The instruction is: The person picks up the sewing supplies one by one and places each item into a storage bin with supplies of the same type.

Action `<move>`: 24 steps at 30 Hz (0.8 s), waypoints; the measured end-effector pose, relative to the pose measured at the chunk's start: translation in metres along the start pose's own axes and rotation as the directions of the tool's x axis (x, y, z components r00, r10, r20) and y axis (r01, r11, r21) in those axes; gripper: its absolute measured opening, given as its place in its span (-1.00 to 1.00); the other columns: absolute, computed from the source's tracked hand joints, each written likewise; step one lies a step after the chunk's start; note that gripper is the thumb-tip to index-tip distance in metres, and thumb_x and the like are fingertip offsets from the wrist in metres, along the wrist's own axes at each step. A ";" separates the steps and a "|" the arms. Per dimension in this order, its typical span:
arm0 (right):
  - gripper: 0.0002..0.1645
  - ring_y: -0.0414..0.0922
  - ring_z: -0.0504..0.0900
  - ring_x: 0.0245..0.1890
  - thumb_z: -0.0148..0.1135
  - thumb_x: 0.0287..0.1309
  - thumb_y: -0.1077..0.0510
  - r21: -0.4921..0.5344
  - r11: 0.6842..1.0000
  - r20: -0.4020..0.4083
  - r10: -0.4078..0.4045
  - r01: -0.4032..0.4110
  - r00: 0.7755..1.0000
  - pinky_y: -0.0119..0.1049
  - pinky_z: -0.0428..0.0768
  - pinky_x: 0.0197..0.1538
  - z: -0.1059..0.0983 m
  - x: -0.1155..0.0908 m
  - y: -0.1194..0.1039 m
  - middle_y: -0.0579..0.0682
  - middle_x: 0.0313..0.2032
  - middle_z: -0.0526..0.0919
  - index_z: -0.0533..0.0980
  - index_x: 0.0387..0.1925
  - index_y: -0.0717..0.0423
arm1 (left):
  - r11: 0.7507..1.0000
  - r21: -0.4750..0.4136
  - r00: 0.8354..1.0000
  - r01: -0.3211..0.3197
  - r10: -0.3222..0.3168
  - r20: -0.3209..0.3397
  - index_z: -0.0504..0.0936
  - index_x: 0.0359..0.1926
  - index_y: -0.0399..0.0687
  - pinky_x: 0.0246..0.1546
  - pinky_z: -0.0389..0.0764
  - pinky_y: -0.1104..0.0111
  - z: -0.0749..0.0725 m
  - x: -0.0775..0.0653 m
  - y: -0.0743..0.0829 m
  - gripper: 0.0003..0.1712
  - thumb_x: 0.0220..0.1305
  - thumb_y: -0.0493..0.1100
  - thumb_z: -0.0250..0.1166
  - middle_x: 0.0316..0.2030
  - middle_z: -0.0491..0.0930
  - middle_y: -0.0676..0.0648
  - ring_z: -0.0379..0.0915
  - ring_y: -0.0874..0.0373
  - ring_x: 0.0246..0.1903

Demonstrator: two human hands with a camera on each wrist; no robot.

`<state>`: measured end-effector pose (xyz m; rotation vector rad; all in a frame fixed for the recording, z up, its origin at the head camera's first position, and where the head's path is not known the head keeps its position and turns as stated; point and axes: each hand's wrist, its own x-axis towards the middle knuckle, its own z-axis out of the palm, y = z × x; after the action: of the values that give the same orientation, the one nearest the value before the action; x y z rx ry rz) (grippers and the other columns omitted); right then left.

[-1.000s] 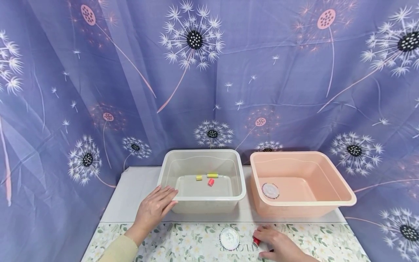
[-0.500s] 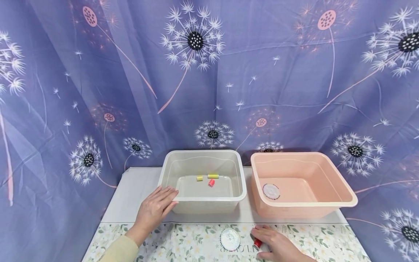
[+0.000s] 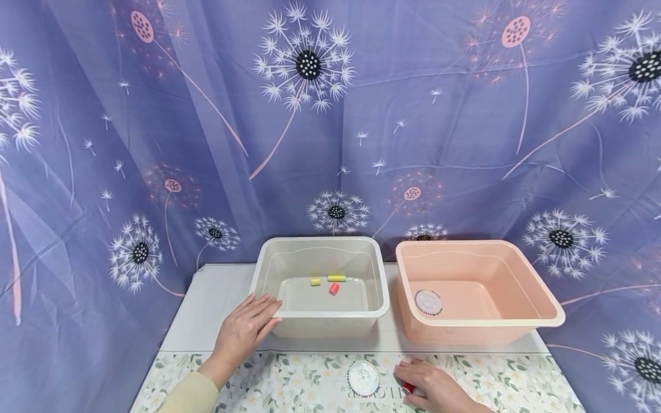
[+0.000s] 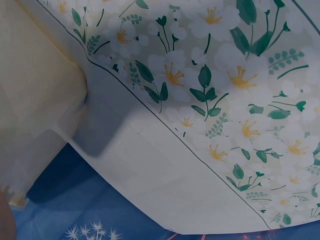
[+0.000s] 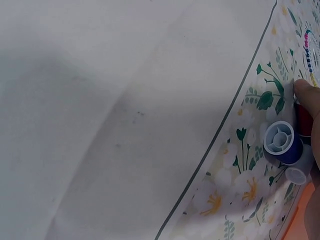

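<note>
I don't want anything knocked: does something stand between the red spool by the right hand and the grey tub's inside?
Yes, the front wall of the grey tub, which the red spool must clear. The nearer pin disc lies left of that path.

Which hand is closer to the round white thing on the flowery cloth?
Right. The right hand is just to the right of the white disc. The left hand is farther off, resting at the near left corner of the grey tub.

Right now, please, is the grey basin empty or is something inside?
Not empty: the grey basin holds a long yellow piece, a short yellow piece and a reddish piece.
</note>
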<state>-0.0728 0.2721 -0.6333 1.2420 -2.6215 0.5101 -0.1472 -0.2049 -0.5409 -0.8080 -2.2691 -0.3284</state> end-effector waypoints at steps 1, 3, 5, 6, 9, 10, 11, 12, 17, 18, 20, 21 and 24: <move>-0.33 0.03 0.77 0.13 0.63 0.08 -0.04 0.003 1.000 -0.008 -0.013 0.013 1.000 0.04 0.79 0.08 0.000 0.000 0.000 -0.01 0.12 0.80 0.70 0.22 0.10 | 1.000 0.000 1.000 -0.001 0.001 -0.001 0.82 0.13 -0.08 0.26 0.66 -0.08 0.000 0.000 0.000 -0.20 0.69 0.35 -0.17 0.00 0.83 -0.10 0.77 -0.07 0.05; -0.35 0.02 0.77 0.13 0.62 0.12 -0.03 0.015 1.000 -0.008 -0.024 0.025 1.000 0.05 0.79 0.07 0.000 -0.002 0.001 -0.02 0.11 0.80 0.71 0.22 0.11 | 1.000 0.000 1.000 -0.003 0.003 -0.003 0.82 0.13 -0.08 0.26 0.66 -0.08 0.000 0.000 0.000 -0.21 0.69 0.34 -0.17 -0.01 0.83 -0.10 0.77 -0.07 0.05; -0.38 0.00 0.76 0.15 0.59 0.17 -0.02 0.031 0.999 0.002 -0.026 0.026 1.000 0.06 0.79 0.08 -0.001 -0.004 0.002 -0.02 0.12 0.80 0.70 0.22 0.12 | 1.000 0.001 1.000 -0.003 0.003 -0.005 0.82 0.13 -0.08 0.26 0.67 -0.08 0.000 0.000 0.000 -0.21 0.69 0.35 -0.17 -0.01 0.83 -0.10 0.78 -0.07 0.04; -0.40 -0.01 0.76 0.16 0.57 0.20 -0.02 0.041 0.999 0.011 -0.024 0.024 1.000 0.06 0.78 0.09 -0.002 -0.005 0.002 -0.02 0.13 0.80 0.70 0.23 0.12 | 1.000 0.001 1.000 -0.002 0.002 -0.007 0.82 0.13 -0.08 0.25 0.67 -0.08 0.000 0.000 0.000 -0.21 0.68 0.35 -0.17 -0.01 0.83 -0.10 0.78 -0.07 0.04; -0.43 -0.02 0.75 0.18 0.54 0.27 -0.01 0.051 0.998 0.031 -0.028 0.027 0.999 0.06 0.79 0.09 -0.004 -0.008 0.003 -0.02 0.13 0.79 0.69 0.25 0.12 | 1.000 0.001 1.000 0.000 0.000 -0.008 0.83 0.12 -0.08 0.25 0.67 -0.08 0.000 0.001 0.001 -0.20 0.68 0.35 -0.17 -0.01 0.83 -0.09 0.78 -0.07 0.04; -0.43 -0.03 0.75 0.17 0.54 0.28 -0.01 0.050 0.998 0.033 -0.035 0.033 0.999 0.06 0.79 0.09 -0.005 -0.008 0.004 -0.01 0.13 0.80 0.69 0.25 0.13 | 1.000 0.001 1.000 0.000 0.000 -0.008 0.83 0.12 -0.09 0.25 0.67 -0.08 0.000 0.001 0.001 -0.20 0.68 0.35 -0.17 -0.01 0.83 -0.10 0.78 -0.07 0.04; -0.43 -0.03 0.75 0.17 0.54 0.28 0.00 0.048 0.998 0.033 -0.040 0.039 0.999 0.06 0.79 0.09 -0.005 -0.008 0.003 -0.01 0.13 0.80 0.69 0.25 0.13 | 1.000 0.000 1.000 0.000 0.000 -0.008 0.83 0.12 -0.09 0.25 0.67 -0.08 0.000 0.001 0.001 -0.20 0.68 0.35 -0.17 -0.01 0.83 -0.10 0.78 -0.07 0.04; -0.44 -0.03 0.76 0.16 0.55 0.27 0.01 0.044 0.998 0.029 -0.048 0.046 0.998 0.05 0.79 0.09 -0.006 -0.008 0.004 -0.01 0.12 0.80 0.69 0.24 0.13 | 1.000 -0.001 1.000 0.001 -0.001 -0.008 0.83 0.12 -0.09 0.26 0.67 -0.08 0.000 0.001 0.001 -0.21 0.68 0.35 -0.16 -0.01 0.83 -0.10 0.78 -0.07 0.04; -0.47 -0.04 0.79 0.11 0.57 0.24 0.03 0.039 0.998 0.003 -0.058 0.058 0.998 0.03 0.81 0.07 -0.007 -0.007 0.003 -0.01 0.08 0.82 0.72 0.19 0.13 | 1.000 0.000 1.000 0.001 -0.001 -0.008 0.82 0.13 -0.08 0.26 0.67 -0.08 0.000 0.001 0.001 -0.21 0.68 0.35 -0.17 -0.01 0.83 -0.09 0.78 -0.08 0.05; -0.48 -0.04 0.79 0.11 0.57 0.24 0.04 0.045 0.998 -0.001 -0.054 0.054 0.999 0.02 0.81 0.06 -0.007 -0.007 0.003 -0.01 0.08 0.82 0.73 0.18 0.13 | 1.000 0.000 1.000 0.001 -0.001 -0.007 0.82 0.13 -0.08 0.26 0.67 -0.08 0.000 0.001 0.001 -0.21 0.68 0.35 -0.17 -0.01 0.83 -0.09 0.78 -0.08 0.05; -0.49 -0.04 0.80 0.09 0.58 0.22 0.05 0.060 0.997 -0.007 -0.044 0.044 0.999 -0.01 0.82 0.06 -0.007 -0.006 0.003 -0.01 0.06 0.83 0.74 0.16 0.14 | 1.000 0.000 1.000 0.002 -0.002 -0.006 0.82 0.13 -0.08 0.26 0.67 -0.09 0.000 0.000 0.001 -0.21 0.68 0.35 -0.17 -0.01 0.83 -0.09 0.77 -0.08 0.05; -0.49 -0.04 0.80 0.09 0.59 0.21 0.06 0.067 0.997 -0.008 -0.039 0.039 0.999 -0.04 0.82 0.06 -0.007 -0.005 0.003 -0.01 0.06 0.83 0.74 0.16 0.14 | 1.000 0.001 1.000 0.002 -0.002 -0.005 0.82 0.13 -0.08 0.26 0.67 -0.09 0.000 0.000 0.000 -0.21 0.68 0.35 -0.17 -0.01 0.83 -0.09 0.77 -0.08 0.05; -0.48 -0.05 0.80 0.08 0.61 0.15 0.09 0.072 0.997 -0.015 -0.036 0.037 0.999 -0.10 0.81 0.10 -0.006 -0.005 0.003 -0.02 0.05 0.83 0.75 0.15 0.13 | 1.000 0.002 1.000 0.000 0.000 -0.008 0.82 0.13 -0.09 0.25 0.67 -0.09 0.000 0.000 0.000 -0.20 0.68 0.35 -0.17 -0.01 0.83 -0.09 0.78 -0.08 0.04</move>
<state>-0.0720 0.2798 -0.6301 1.3003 -2.5850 0.6096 -0.1471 -0.2045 -0.5409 -0.8039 -2.2620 -0.3286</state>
